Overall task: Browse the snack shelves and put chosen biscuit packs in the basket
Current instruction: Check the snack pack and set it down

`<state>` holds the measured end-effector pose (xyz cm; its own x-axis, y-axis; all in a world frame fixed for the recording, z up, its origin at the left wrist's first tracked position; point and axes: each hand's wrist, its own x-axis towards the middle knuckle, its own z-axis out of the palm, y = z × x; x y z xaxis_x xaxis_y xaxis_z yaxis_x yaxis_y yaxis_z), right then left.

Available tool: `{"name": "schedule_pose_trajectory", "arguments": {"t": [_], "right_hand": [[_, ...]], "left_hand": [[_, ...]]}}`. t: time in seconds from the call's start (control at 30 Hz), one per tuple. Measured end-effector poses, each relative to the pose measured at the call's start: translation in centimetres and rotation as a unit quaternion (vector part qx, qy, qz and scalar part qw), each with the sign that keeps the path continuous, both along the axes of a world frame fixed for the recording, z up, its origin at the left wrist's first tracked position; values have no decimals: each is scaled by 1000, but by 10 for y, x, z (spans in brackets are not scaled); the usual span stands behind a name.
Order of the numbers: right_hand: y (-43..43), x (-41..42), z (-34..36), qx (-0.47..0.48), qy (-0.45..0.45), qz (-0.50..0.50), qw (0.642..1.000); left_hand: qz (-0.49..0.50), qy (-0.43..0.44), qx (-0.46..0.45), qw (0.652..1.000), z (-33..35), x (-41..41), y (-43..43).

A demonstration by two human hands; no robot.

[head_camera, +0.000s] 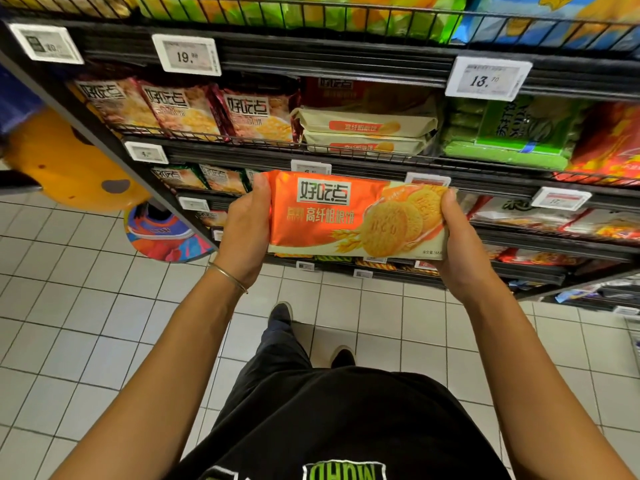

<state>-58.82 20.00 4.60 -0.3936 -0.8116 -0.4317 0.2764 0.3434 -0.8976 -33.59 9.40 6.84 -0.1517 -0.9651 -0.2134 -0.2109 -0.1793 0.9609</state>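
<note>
Though full of packs, black shelves above white floor tiles.

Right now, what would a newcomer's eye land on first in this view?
The orange biscuit pack at centre, held at its ends by the left hand and right hand in front of the snack shelves. Next come the white 19 price tag at upper left and the 13.70 price tag at upper right, then the green cracker packs on the right.
</note>
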Motion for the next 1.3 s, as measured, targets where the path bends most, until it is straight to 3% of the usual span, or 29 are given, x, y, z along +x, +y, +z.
{"name": "schedule_pose_trajectory", "arguments": {"t": [0.3, 0.47, 0.73, 1.0, 1.3], "right_hand": [[-1, -4, 1, 5, -44, -22, 999], [-2, -7, -2, 27, 58, -20, 998], [-4, -3, -6, 59, 28, -73, 995], [0, -1, -7, -30, -53, 57, 996], [10, -5, -22, 27, -194, 98, 976]], "left_hand": [[1, 49, 29, 998, -7, 7, -3], [-12, 103, 72, 992, -9, 10, -2], [-3, 122, 137, 983, -6, 10, 0], [-49, 153, 174, 972, -3, 15, -2], [-64, 199, 258, 943, 8, 10, -2]]}}
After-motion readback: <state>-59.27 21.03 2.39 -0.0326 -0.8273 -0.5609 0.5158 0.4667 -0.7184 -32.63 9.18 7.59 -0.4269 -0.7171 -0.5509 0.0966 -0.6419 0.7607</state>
